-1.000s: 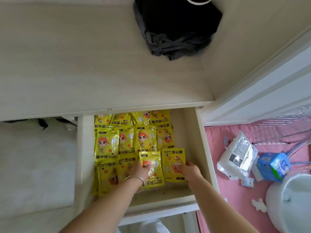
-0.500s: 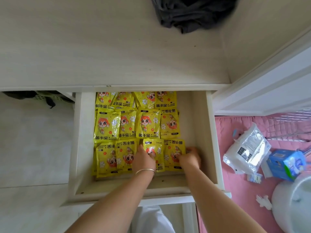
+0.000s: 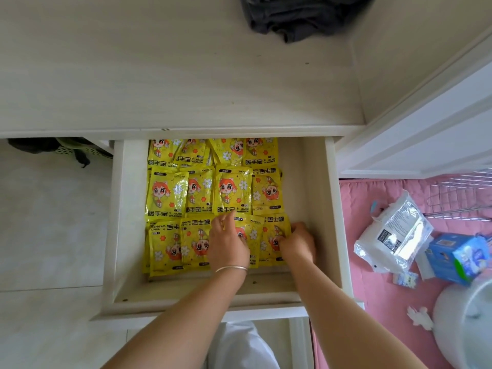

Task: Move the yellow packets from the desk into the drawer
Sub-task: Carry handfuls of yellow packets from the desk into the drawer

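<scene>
A dark grey cloth [image 3: 295,17] lies crumpled at the top centre of the frame on the pale wooden desk [image 3: 159,70], which fills the upper half. On the right, a pink mat [image 3: 372,288] carries a clear plastic bag [image 3: 391,233] with a printed label, a blue box [image 3: 452,257] beside it and a white rounded container [image 3: 468,323] at the lower right edge. A wire rack [image 3: 463,195] sits at the right edge above the box. At the left edge, under the desk, part of a pale green basket [image 3: 80,150] shows above a light floor.

The drawer [image 3: 314,209] stands pulled out at centre frame, and its right strip of floor is bare. Both forearms reach in from the bottom edge and cover part of the nearest row.

The yellow packets [image 3: 199,190] lie flat in the drawer in three rows, overlapping at the edges and pushed toward its left side. Each is glossy yellow with a red-haired cartoon figure, white flowers and the words HAND WARMER; some in the near row lie upside down. The left hand [image 3: 229,243], a thin silver bangle [image 3: 231,268] at its wrist, rests with fingers fairly straight on the near row. The right hand [image 3: 296,242] has curled fingers on the rightmost near packet [image 3: 274,235]; whether it pinches it I cannot tell
</scene>
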